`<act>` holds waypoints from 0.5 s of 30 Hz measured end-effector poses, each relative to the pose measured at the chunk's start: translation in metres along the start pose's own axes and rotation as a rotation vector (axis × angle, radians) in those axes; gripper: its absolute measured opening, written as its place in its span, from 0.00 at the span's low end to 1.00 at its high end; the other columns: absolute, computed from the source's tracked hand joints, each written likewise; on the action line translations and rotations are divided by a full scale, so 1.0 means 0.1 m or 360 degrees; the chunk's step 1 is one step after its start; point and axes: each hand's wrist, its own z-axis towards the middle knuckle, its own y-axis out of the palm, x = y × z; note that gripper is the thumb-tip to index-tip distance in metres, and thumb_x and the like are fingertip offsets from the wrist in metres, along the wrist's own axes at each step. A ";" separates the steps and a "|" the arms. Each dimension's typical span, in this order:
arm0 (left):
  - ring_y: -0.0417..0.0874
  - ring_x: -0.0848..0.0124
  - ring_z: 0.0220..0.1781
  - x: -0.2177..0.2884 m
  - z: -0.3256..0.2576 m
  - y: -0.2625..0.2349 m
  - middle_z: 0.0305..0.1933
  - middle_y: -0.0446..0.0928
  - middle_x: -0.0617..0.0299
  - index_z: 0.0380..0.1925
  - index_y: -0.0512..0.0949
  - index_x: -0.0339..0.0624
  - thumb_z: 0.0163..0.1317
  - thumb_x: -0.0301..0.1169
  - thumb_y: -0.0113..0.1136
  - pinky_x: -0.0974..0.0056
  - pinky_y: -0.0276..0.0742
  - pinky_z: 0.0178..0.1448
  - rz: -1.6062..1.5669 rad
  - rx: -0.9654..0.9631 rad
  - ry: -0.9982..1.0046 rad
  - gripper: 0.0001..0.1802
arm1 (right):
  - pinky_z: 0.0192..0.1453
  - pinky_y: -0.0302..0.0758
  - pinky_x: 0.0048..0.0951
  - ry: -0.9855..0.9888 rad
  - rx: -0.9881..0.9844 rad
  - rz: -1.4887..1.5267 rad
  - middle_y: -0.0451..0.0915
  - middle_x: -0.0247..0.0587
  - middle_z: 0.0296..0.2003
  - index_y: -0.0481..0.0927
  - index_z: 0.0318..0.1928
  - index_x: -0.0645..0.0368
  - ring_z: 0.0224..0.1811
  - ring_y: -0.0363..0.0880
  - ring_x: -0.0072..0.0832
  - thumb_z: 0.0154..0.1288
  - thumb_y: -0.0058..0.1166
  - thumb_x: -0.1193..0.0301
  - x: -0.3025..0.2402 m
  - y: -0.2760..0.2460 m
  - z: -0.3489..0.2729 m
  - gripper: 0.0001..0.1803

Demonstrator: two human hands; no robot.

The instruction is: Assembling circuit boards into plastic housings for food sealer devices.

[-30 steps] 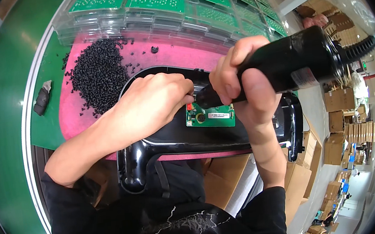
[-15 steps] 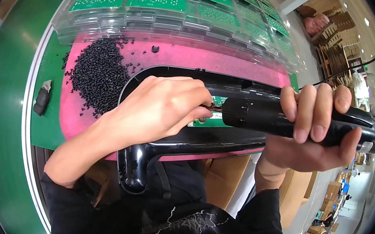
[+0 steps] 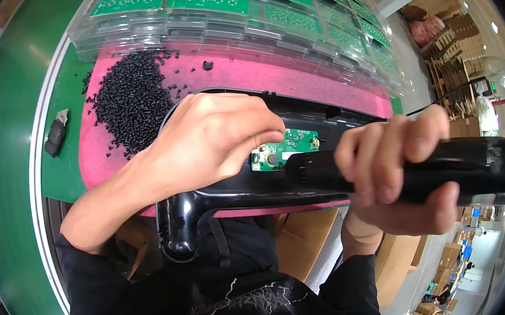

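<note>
My right hand is wrapped round a black electric screwdriver, its nose pointing left above the housing. It is blurred by motion. A green circuit board sits inside a long, glossy black plastic housing with a curved left end. Above the board's left end, my left hand has its fingers curled and pressed together; whatever is in them is hidden. Left of that hand, a heap of small black screw-like parts lies on the pink mat.
Stacked clear plastic trays holding green circuit boards stand behind the mat. A small black clip-like piece lies near them. On the green table, left of the mat, is a dark wrapped lump. A cardboard box is below the table edge.
The screwdriver and my right hand have moved left and toward me, away from my left fingertips. More of the circuit board shows. My left hand has lifted slightly.
</note>
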 end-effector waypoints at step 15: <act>0.78 0.49 0.32 0.05 -0.04 0.00 0.30 0.74 0.53 0.29 0.73 0.36 0.61 0.26 0.59 0.52 0.74 0.33 0.0223 -0.0015 -0.0297 0.06 | 0.32 0.66 0.27 0.0334 -0.0073 0.0201 0.70 0.34 0.21 0.68 0.40 0.59 0.23 0.66 0.23 0.55 0.69 0.60 0.29 0.05 -0.02 0.25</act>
